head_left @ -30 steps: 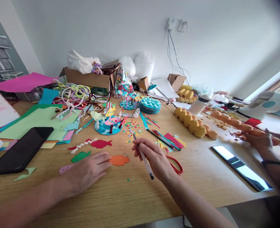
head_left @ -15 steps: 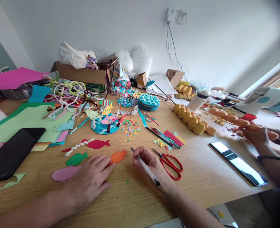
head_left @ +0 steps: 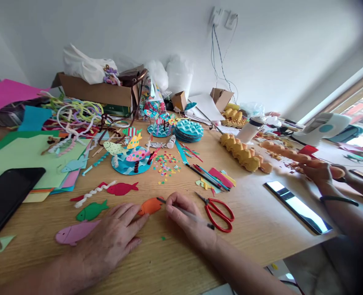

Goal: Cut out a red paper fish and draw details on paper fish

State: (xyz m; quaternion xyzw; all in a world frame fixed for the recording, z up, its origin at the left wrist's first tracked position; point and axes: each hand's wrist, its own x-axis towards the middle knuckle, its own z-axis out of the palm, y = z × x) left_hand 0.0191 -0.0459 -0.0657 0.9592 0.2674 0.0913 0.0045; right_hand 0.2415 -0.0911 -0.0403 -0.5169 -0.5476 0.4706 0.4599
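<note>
My left hand (head_left: 115,233) lies flat on the table, its fingertips resting on the near edge of an orange paper fish (head_left: 151,206). In my right hand (head_left: 187,217) is a pen (head_left: 196,218) with a clear barrel and black end cap; its tip touches or hovers just over the right end of the orange fish. Left of my left hand are a purple paper fish (head_left: 75,232), partly covered by it, a green paper fish (head_left: 92,210) and a red paper fish (head_left: 122,188). Red-handled scissors (head_left: 220,214) lie slightly open right of my right hand.
A black phone (head_left: 10,200) lies at left by coloured paper (head_left: 27,157). Behind are a blue disc with upright paper fish (head_left: 132,164), confetti (head_left: 165,164) and pencils (head_left: 207,177). At right, another person's hands (head_left: 323,176) hold egg-carton pieces near a second phone (head_left: 298,208).
My right hand has turned and moved the pen tip left onto or just above the orange fish. The fish looks rotated, its left end now showing. The view has shifted slightly.
</note>
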